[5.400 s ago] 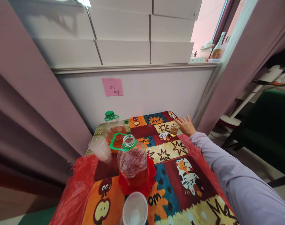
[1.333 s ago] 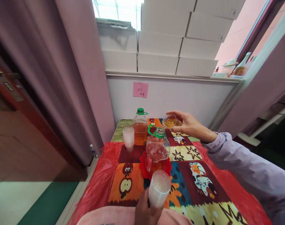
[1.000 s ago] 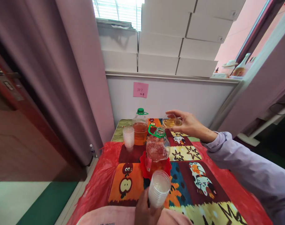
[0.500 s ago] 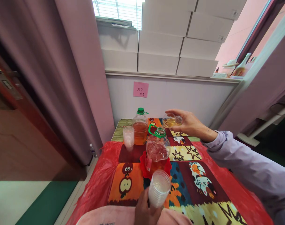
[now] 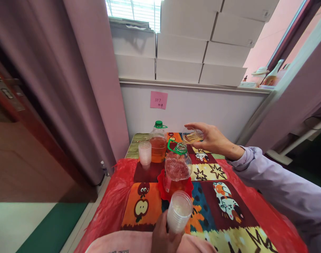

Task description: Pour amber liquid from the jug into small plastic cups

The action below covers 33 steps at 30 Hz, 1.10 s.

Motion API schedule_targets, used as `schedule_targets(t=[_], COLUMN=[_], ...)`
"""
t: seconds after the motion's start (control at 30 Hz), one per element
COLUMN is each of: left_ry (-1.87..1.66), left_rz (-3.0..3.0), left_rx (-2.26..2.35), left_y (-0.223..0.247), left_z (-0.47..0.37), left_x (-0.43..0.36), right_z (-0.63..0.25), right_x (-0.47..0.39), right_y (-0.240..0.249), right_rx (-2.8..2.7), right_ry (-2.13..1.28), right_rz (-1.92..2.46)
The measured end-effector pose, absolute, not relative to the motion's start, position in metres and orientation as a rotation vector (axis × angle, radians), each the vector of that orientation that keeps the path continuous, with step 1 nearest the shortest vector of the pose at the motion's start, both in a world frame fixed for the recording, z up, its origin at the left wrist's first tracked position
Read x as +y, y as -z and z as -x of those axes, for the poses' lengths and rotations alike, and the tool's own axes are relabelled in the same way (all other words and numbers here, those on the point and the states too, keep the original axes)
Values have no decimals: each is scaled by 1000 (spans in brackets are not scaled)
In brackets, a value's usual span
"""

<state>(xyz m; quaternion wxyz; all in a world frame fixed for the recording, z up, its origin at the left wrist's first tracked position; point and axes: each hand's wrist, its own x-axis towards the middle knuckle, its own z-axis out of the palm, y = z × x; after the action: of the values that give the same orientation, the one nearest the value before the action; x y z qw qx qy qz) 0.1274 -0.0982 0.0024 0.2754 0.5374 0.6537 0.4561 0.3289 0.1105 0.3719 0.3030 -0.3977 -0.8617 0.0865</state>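
My right hand [image 5: 215,138] holds a clear plastic cup [image 5: 193,137] of yellowish liquid, tilted left over the open mouth of a large clear bottle [image 5: 178,167]. That bottle has a green handle ring and reddish liquid low inside, and stands in a red scalloped dish [image 5: 190,188]. Near the front edge, my left hand [image 5: 165,235] is wrapped round a stack of clear plastic cups [image 5: 179,212]. A second bottle [image 5: 158,146] of orange-red liquid, capped in green, stands behind to the left. Beside it is another stack of cups [image 5: 145,154].
The table bears a patterned mat [image 5: 141,203] over a red plastic sheet [image 5: 104,211]. A pink note [image 5: 158,100] is on the wall behind. A brown door [image 5: 39,151] is at the left, with a small bottle [image 5: 104,168] near it.
The tilted cup and my right hand have shifted slightly left, and the liquid in the cup looks lower. My left hand has barely moved.
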Motion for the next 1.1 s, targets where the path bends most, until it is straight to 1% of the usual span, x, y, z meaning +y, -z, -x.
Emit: schedule_targets(t=[0.13, 0.37, 0.57, 0.73, 0.87, 1.0, 1.1], left_ry=[-1294, -1256, -1319, -1316, -1321, -1330, -1280], left_rz=[-1454, -1426, -1392, -1360, -1367, -1403, -1438], left_rx=[1724, 1742, 1708, 1687, 1696, 1702, 1631], left_y=[-4, -20, -38, -43, -37, -36, -45], left_z=[-129, -128, -130, -133, -133, -131, -129], left_x=[-98, -97, -101, -101, -99, -98, -100], right_z=[-327, -325, -322, -317, -311, -307, -309], right_x=[112, 115, 116, 112, 106, 105, 105], right_y=[-371, -368, -363, -362, -360, -357, -359], right_rx=[-2319, -2374, -2431, -2450, -2512, -2549, -2538], right_ry=[-132, -18, 71, 151, 343, 592, 640], right_rz=[1046, 1036, 1003, 964, 856, 642, 497])
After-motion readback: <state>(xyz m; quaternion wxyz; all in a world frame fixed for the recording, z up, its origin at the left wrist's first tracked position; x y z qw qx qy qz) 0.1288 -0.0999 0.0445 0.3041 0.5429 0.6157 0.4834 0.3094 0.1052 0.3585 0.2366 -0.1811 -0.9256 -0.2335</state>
